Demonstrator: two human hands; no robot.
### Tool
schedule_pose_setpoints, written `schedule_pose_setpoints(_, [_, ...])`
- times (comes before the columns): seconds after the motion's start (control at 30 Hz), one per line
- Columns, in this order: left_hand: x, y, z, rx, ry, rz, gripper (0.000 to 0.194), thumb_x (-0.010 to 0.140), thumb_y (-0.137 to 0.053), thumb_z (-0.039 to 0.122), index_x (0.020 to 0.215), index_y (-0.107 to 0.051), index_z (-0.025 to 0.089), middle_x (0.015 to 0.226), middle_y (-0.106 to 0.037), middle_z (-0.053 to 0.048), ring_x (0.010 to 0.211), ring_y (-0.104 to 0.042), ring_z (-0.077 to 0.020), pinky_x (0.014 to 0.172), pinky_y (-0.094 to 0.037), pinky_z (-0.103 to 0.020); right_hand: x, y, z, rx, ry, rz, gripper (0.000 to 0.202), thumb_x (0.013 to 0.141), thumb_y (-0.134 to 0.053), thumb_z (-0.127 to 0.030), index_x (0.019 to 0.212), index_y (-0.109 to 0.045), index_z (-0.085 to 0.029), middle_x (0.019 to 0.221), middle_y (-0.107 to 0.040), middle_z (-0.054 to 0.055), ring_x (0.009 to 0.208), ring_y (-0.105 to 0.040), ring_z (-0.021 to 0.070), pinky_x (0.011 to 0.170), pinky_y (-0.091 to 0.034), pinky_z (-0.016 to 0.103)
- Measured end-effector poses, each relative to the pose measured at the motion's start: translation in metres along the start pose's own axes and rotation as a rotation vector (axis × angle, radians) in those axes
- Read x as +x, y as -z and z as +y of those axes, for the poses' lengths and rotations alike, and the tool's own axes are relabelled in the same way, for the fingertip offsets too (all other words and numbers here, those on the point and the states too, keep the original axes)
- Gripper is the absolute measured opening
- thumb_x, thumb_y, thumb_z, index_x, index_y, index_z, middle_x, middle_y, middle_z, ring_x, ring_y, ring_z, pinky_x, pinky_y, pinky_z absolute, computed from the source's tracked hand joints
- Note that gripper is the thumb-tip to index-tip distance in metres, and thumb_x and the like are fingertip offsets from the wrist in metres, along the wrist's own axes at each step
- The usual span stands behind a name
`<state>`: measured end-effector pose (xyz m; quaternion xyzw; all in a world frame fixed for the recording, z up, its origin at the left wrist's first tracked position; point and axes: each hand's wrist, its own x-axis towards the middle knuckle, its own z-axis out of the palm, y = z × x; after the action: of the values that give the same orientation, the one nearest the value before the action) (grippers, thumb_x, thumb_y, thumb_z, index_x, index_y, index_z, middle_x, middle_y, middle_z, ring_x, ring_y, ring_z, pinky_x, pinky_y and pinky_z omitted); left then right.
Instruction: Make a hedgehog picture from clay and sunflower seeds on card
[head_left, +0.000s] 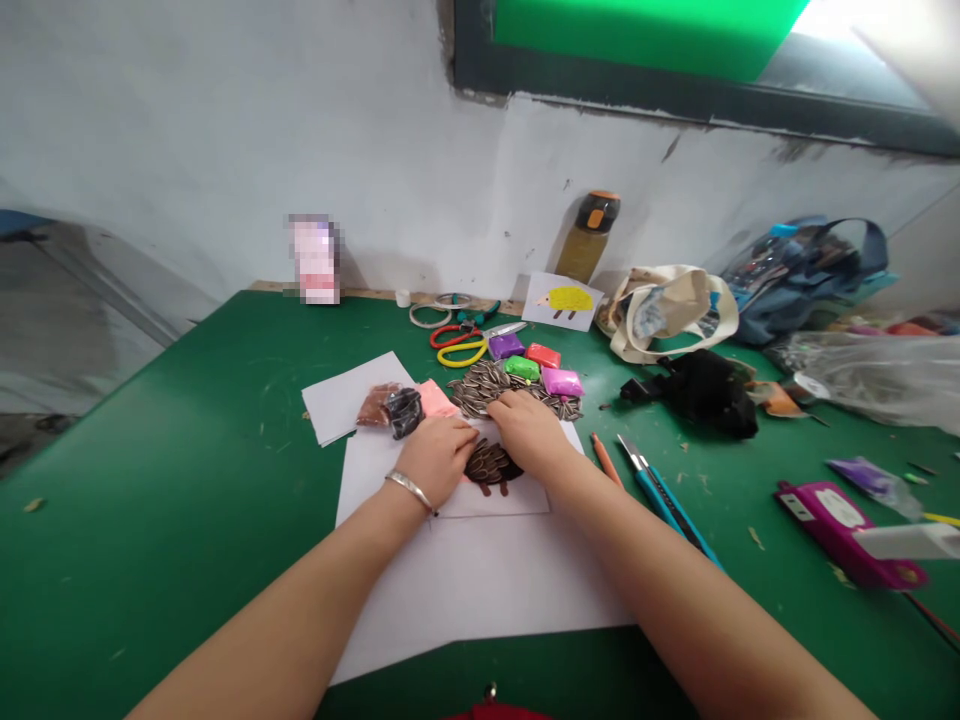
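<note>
A small white card with a hedgehog picture (491, 466) lies on larger white paper (480, 580). Sunflower seeds cover part of its dark body, and two brown legs show below. My left hand (441, 455), a silver bangle at its wrist, rests at the card's left side. Its fingers are bent and close together, the tips by the hedgehog. My right hand (529, 428) reaches over the card's upper right, fingers curled at the edge of a sunflower seed pile (480, 385). What either hand pinches is hidden.
Bagged brown clay (377, 404), black clay (405, 411) and colourful clay packets (561, 382) surround the seeds. Scissors (459, 352) lie behind. Right are a utility knife (671, 505), a purple glue gun (847, 535) and bags (675, 310). A yellow hedgehog card (561, 302) leans at the wall.
</note>
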<state>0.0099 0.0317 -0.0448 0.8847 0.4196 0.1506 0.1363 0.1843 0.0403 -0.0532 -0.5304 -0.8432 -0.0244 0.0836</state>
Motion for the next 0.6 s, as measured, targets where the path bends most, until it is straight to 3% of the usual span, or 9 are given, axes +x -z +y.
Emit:
schedule_pose_setpoints(0.17, [0.001, -0.003, -0.002, -0.011, -0.029, 0.001, 0.024, 0.086, -0.044, 0.014, 0.095, -0.067, 0.016, 0.096, -0.068, -0.007, 0.094, -0.059, -0.02, 0.088, -0.044, -0.036, -0.001, 0.006, 0.0, 0.011, 0.0, -0.025, 0.014, 0.083, -0.047, -0.009, 0.09, -0.057, -0.016, 0.091, -0.058, 0.01, 0.088, -0.048, 0.022, 0.077, -0.036, 0.031])
schedule_pose_setpoints(0.27, [0.001, -0.006, -0.005, -0.023, -0.034, 0.023, 0.026, 0.087, -0.043, 0.014, 0.096, -0.067, 0.016, 0.097, -0.068, -0.007, 0.094, -0.059, -0.0202, 0.088, -0.044, -0.036, -0.007, 0.012, 0.005, 0.067, -0.073, 0.044, 0.027, 0.081, -0.044, -0.005, 0.101, -0.058, -0.015, 0.092, -0.059, 0.01, 0.087, -0.051, 0.0214, 0.074, -0.038, 0.03])
schedule_pose_setpoints(0.33, [0.001, -0.008, -0.005, -0.032, -0.021, 0.04, 0.026, 0.087, -0.043, 0.014, 0.096, -0.067, 0.016, 0.098, -0.069, -0.007, 0.094, -0.059, -0.0204, 0.089, -0.044, -0.037, -0.016, 0.015, 0.009, 0.193, -0.135, 0.125, 0.034, 0.083, -0.04, -0.007, 0.11, -0.058, -0.018, 0.095, -0.06, 0.009, 0.087, -0.054, 0.02, 0.072, -0.04, 0.028])
schedule_pose_setpoints(0.43, [-0.001, -0.008, -0.004, -0.024, -0.007, 0.052, 0.025, 0.086, -0.045, 0.012, 0.096, -0.068, 0.016, 0.099, -0.069, -0.007, 0.094, -0.059, -0.0205, 0.088, -0.045, -0.036, -0.035, 0.018, 0.013, 0.471, -0.216, 0.184, 0.024, 0.087, -0.044, -0.019, 0.096, -0.066, -0.023, 0.088, -0.064, 0.004, 0.082, -0.058, 0.0171, 0.073, -0.043, 0.027])
schedule_pose_setpoints(0.6, [-0.004, 0.0, 0.003, -0.001, -0.028, 0.033, 0.025, 0.087, -0.043, 0.013, 0.091, -0.067, 0.015, 0.093, -0.069, -0.007, 0.091, -0.059, -0.0196, 0.085, -0.044, -0.034, -0.063, 0.021, 0.004, 0.783, -0.366, 0.055, 0.018, 0.082, -0.049, -0.022, 0.086, -0.067, -0.024, 0.065, -0.065, -0.002, 0.063, -0.061, 0.0146, 0.062, -0.044, 0.025])
